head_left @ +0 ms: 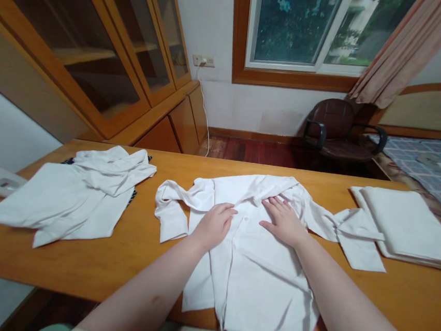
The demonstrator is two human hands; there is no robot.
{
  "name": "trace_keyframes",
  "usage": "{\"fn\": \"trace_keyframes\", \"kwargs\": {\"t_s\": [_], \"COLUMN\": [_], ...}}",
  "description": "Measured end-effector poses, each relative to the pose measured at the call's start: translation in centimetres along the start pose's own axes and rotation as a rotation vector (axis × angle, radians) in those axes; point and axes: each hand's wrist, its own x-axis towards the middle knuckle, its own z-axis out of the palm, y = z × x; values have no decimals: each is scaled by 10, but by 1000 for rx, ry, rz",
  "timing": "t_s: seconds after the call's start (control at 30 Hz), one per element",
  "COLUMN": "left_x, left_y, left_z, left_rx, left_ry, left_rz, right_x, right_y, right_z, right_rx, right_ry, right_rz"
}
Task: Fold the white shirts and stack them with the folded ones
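Observation:
A white button shirt (257, 273) lies front-up across the middle of the wooden table (125, 265), its sleeves spread to either side and its hem hanging over the near edge. My left hand (215, 225) rests on the shirt's chest left of the button line, fingers curled loosely against the cloth. My right hand (283, 221) lies flat on the chest just below the collar, fingers stretched out and together. Neither hand holds anything.
A loose pile of white garments (81, 193) lies on the table's left part. A neat stack of folded white cloth (409, 228) sits at the right end. Behind the table are a dark armchair (337, 130), a glass-door cabinet (99, 44) and a bed (431, 165).

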Motion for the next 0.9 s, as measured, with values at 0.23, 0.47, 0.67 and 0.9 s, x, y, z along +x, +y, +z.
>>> {"fn": "trace_keyframes", "kwargs": {"t_s": [0.23,0.47,0.67,0.9], "left_x": [-2,-10,-40,-73], "left_y": [16,-12,-21,-20], "left_z": [5,5,5,-14], "left_rx": [54,55,289,348], "left_ry": [-60,55,-4,-267], "left_rz": [-146,-330,-312,-144], "right_x": [-4,-7,-8,-15], "right_y": [-1,2,3,15], "right_z": [-1,-3,-7,-9], "right_rx": [-75,-82,-63,-34], "right_ry": [-70,-84,-80,-90], "right_rz": [-150,-185,-200,-252]}}
